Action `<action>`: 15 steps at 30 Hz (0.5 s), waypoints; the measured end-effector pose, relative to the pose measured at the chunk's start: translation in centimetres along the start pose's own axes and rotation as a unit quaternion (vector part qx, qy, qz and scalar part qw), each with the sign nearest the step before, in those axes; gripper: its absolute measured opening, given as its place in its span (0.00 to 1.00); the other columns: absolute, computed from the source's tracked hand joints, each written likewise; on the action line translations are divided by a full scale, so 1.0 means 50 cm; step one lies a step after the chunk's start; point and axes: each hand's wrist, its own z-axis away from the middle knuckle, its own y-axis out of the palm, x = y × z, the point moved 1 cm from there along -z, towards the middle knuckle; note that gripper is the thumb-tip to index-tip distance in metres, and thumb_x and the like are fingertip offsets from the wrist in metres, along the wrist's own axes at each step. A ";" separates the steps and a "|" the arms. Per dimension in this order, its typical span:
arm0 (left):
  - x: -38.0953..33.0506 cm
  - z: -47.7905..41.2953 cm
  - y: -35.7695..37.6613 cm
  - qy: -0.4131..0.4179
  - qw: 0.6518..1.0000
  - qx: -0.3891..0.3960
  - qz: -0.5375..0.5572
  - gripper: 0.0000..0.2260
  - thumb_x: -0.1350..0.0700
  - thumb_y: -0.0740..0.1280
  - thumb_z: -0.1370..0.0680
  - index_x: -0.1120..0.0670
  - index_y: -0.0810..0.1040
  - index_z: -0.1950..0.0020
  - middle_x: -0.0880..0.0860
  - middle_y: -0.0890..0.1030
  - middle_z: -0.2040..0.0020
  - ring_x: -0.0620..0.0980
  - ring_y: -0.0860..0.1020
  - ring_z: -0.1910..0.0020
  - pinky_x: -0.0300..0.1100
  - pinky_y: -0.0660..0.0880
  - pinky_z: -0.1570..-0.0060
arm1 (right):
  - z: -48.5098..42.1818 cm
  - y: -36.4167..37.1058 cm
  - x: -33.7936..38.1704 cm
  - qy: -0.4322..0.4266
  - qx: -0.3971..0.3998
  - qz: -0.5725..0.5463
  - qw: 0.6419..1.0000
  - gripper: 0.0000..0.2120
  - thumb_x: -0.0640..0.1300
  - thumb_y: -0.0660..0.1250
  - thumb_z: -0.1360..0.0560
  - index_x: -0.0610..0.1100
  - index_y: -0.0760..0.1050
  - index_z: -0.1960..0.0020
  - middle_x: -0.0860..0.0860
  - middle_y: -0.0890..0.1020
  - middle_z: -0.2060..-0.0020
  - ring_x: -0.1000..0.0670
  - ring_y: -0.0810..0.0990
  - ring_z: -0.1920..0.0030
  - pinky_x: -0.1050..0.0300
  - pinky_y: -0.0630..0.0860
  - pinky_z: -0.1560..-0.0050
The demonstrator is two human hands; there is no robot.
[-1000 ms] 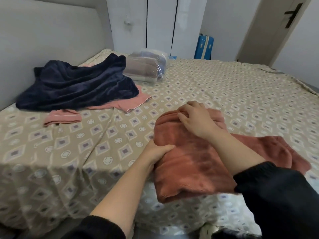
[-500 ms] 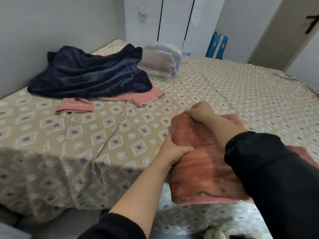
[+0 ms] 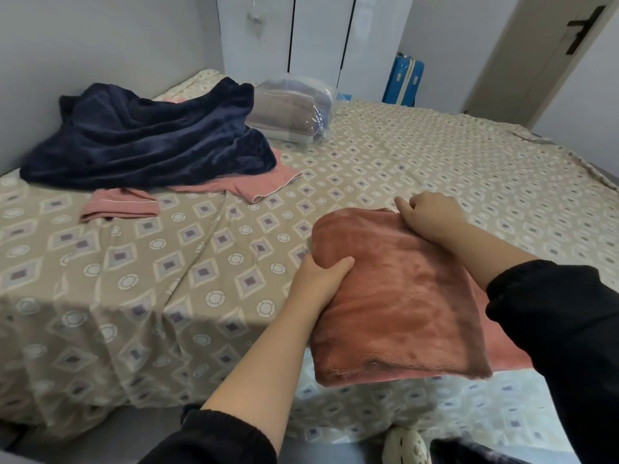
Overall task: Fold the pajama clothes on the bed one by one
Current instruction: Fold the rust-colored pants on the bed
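Left hand (image 3: 318,283), right hand (image 3: 430,216), one rust pajama (image 3: 402,306)

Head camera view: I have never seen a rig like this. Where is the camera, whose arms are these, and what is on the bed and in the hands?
There is no machine here. The single picture comes from a wide-angle camera worn on a person's head, looking forward and down, so the arms in black sleeves are the wearer's own. The left hand grips the left edge of a folded rust-red fleece pajama garment, thumb on top. The right hand curls its fingers round the garment's far corner. The garment lies on the bed, which has a beige diamond-patterned cover. Farther back lie a crumpled navy fleece garment, a pink garment partly under it, and a clear plastic bag of folded fabric.
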 end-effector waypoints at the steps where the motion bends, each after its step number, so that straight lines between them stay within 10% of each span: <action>1: -0.001 0.000 0.001 0.006 1.000 -0.008 -0.023 0.26 0.44 0.71 0.27 0.50 0.70 0.32 0.50 0.78 0.39 0.51 0.77 0.42 0.44 0.73 0.42 | -0.001 0.000 -0.012 0.013 -0.001 -0.015 1.000 0.27 0.58 0.51 0.19 0.41 0.68 0.69 0.47 0.74 0.71 0.44 0.74 0.66 0.54 0.67 0.63; 10: 0.005 -0.020 -0.007 0.003 0.999 0.003 -0.037 0.22 0.46 0.70 0.27 0.50 0.73 0.35 0.48 0.79 0.45 0.50 0.78 0.47 0.44 0.74 0.44 | -0.023 -0.010 -0.072 0.266 -0.115 -0.313 0.904 0.24 0.50 0.47 0.17 0.38 0.67 0.65 0.45 0.72 0.66 0.48 0.68 0.69 0.55 0.62 0.70; 15: 0.003 -0.031 -0.013 -0.037 0.999 0.015 0.012 0.36 0.32 0.65 0.37 0.49 0.75 0.34 0.49 0.81 0.44 0.51 0.80 0.47 0.50 0.75 0.41 | 0.037 0.021 -0.093 0.374 -0.027 -0.541 0.753 0.20 0.56 0.53 0.22 0.42 0.73 0.44 0.48 0.75 0.52 0.48 0.74 0.51 0.54 0.73 0.49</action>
